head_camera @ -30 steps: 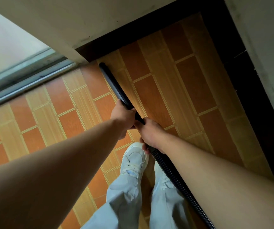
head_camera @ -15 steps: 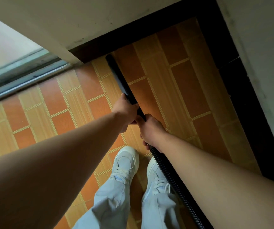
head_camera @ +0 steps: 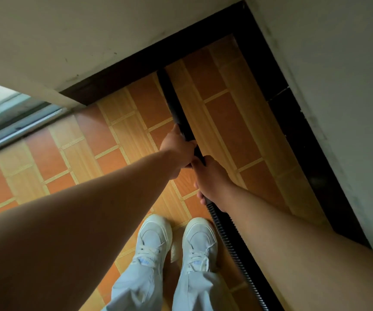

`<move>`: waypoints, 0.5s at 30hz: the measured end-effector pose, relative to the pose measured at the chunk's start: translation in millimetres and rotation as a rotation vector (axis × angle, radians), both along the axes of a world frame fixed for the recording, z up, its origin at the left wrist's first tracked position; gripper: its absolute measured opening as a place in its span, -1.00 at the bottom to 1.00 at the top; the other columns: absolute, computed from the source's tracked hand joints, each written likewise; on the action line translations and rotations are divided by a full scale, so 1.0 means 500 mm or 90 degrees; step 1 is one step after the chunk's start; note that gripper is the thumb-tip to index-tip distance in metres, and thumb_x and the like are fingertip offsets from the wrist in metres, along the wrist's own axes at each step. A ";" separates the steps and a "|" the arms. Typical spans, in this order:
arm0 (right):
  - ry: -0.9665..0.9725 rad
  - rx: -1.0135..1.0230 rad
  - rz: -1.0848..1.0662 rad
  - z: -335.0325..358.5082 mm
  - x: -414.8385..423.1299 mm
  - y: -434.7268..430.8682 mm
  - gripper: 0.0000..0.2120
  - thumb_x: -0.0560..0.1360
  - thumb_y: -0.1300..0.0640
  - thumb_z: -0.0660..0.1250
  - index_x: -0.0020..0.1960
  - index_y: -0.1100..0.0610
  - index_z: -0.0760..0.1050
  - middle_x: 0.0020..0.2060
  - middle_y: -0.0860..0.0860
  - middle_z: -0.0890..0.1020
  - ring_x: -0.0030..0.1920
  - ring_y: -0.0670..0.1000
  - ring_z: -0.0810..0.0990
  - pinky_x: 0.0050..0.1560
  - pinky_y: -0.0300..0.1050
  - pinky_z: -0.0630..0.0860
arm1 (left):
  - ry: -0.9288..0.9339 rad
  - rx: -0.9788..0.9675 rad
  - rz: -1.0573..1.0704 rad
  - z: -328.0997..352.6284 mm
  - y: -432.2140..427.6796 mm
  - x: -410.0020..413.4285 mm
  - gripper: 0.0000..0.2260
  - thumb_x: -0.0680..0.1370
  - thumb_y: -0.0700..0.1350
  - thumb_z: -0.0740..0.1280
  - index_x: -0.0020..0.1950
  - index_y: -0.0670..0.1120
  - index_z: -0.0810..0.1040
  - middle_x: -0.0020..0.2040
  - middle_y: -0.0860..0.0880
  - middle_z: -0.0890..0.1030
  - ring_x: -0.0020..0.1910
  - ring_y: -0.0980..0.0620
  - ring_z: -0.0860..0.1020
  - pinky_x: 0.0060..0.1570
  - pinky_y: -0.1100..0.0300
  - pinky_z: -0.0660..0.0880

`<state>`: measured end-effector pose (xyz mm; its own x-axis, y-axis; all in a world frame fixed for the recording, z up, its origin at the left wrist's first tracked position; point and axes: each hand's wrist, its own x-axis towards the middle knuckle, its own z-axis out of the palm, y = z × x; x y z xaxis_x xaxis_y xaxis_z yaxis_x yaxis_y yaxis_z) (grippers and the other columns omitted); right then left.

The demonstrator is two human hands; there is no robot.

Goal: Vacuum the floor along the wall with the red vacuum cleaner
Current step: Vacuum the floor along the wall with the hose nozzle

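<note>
Half a second ago the tip of the black tube (head_camera: 172, 97) was nearer the open end of the wall (head_camera: 91, 30), by the window rail (head_camera: 19, 124). Now we have slid it further along, and its tip reaches the dark strip (head_camera: 124, 72) at the foot of the wall. Our white shoes (head_camera: 153, 239) have stepped up too. So we think a bit of the floor (head_camera: 226, 131) by the wall is done, and the part up to the corner is still to do.

Our left hand (head_camera: 177, 147) is wrapped tight round the tube, in front. Our right hand (head_camera: 210, 180) is just behind it, curled round the spot where the tube joins the bumpy hose (head_camera: 228, 241). The hose runs back past our right shoe. We cannot see the red vacuum cleaner itself.
</note>
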<state>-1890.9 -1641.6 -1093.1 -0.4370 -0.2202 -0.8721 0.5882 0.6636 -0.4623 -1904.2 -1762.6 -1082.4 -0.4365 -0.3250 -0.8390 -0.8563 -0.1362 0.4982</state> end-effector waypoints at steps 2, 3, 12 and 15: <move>-0.008 -0.002 -0.030 -0.001 -0.015 0.010 -0.60 0.65 -0.21 0.10 0.17 0.09 0.46 -0.27 0.12 0.58 -0.41 0.05 0.52 -0.39 -0.07 0.51 | 0.003 0.006 -0.014 -0.002 0.012 -0.021 -0.56 0.65 -0.27 0.28 0.48 0.08 0.35 0.12 -0.11 0.61 -0.02 -0.09 0.66 -0.21 0.00 0.70; -0.010 -0.001 -0.042 -0.003 -0.022 0.014 -0.60 0.65 -0.21 0.10 0.17 0.10 0.45 -0.28 0.12 0.57 -0.42 0.05 0.51 -0.38 -0.07 0.50 | 0.006 0.004 -0.026 -0.003 0.017 -0.031 -0.56 0.65 -0.27 0.28 0.47 0.08 0.35 0.10 -0.10 0.61 -0.05 -0.07 0.66 -0.25 0.04 0.69; -0.002 0.008 -0.121 -0.019 -0.073 0.057 -0.59 0.64 -0.23 0.12 0.13 0.11 0.46 -0.33 0.11 0.55 -0.49 0.02 0.48 -0.38 -0.06 0.48 | 0.013 0.011 -0.092 -0.021 0.069 -0.115 -0.48 0.65 -0.26 0.29 0.54 0.12 0.28 0.07 -0.08 0.61 -0.02 -0.09 0.66 -0.13 -0.10 0.69; 0.003 0.003 -0.144 -0.019 -0.092 0.068 -0.62 0.64 -0.21 0.13 0.12 0.10 0.46 -0.33 0.09 0.55 -0.49 0.03 0.48 -0.35 -0.03 0.49 | 0.014 0.019 -0.112 -0.034 0.084 -0.140 -0.39 0.64 -0.25 0.31 0.59 0.17 0.20 0.12 -0.09 0.62 -0.01 -0.08 0.67 -0.13 -0.12 0.69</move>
<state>-1936.7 -1607.4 -1102.6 -0.4783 -0.1122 -0.8710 0.7205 0.5170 -0.4622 -1974.1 -1720.8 -1099.2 -0.5021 -0.2174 -0.8370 -0.8574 -0.0009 0.5146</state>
